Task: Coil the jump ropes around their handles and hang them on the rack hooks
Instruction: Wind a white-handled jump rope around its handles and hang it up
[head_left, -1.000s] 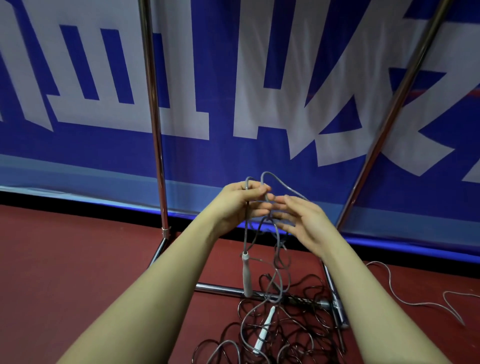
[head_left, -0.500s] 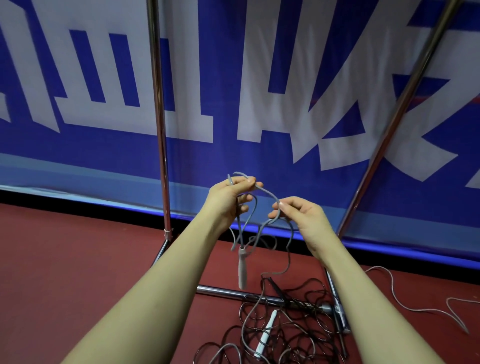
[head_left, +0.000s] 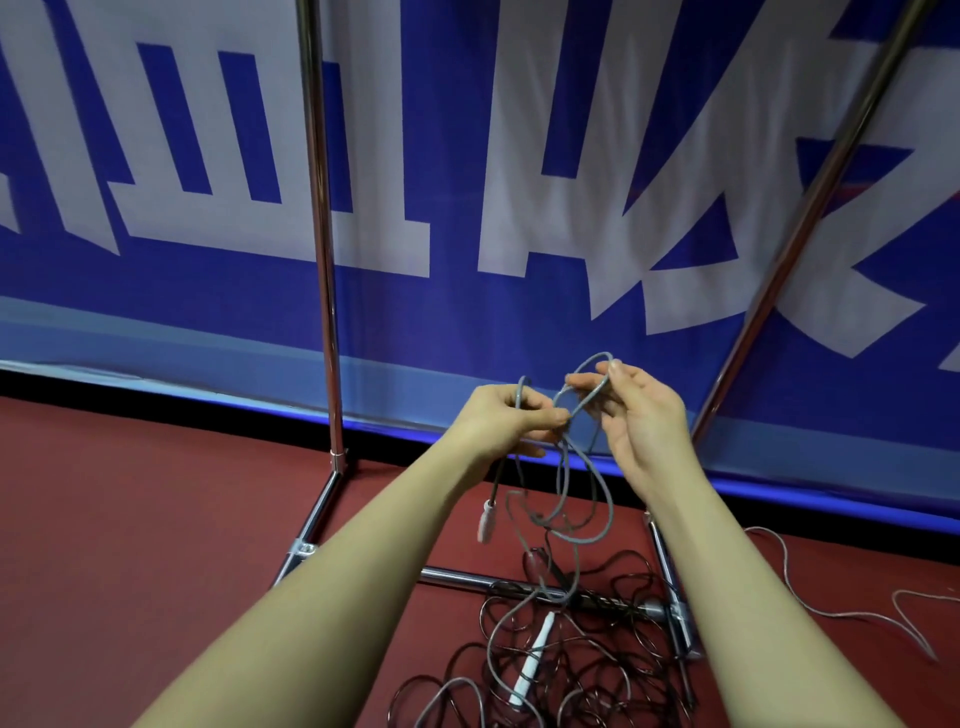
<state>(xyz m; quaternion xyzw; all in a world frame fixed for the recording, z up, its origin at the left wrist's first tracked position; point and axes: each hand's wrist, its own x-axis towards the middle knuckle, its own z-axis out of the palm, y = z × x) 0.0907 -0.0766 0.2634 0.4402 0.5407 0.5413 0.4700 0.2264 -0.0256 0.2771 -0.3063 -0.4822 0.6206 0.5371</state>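
Note:
My left hand (head_left: 506, 421) grips a bunch of grey jump rope (head_left: 563, 483) in front of me. My right hand (head_left: 639, 415) pinches a loop of the same rope between thumb and forefinger, just right of the left hand. Loops of the rope hang below both hands. One pale handle (head_left: 487, 522) dangles under my left hand. The rope's other white handle (head_left: 532, 660) lies on the floor among a tangle of dark jump ropes (head_left: 597, 670). The chrome rack (head_left: 322, 260) stands behind; its hooks are out of view.
The rack's base bar (head_left: 457, 576) and right foot (head_left: 670, 582) lie on the red floor under the rope pile. A slanted chrome pole (head_left: 810, 218) rises at right. A thin pale rope (head_left: 831, 613) trails on the floor at right. A blue and white banner (head_left: 467, 182) fills the background.
Both hands moved to the right and came closer together. My right hand rose and now pinches a fresh loop beside the left. The hanging handle swung left.

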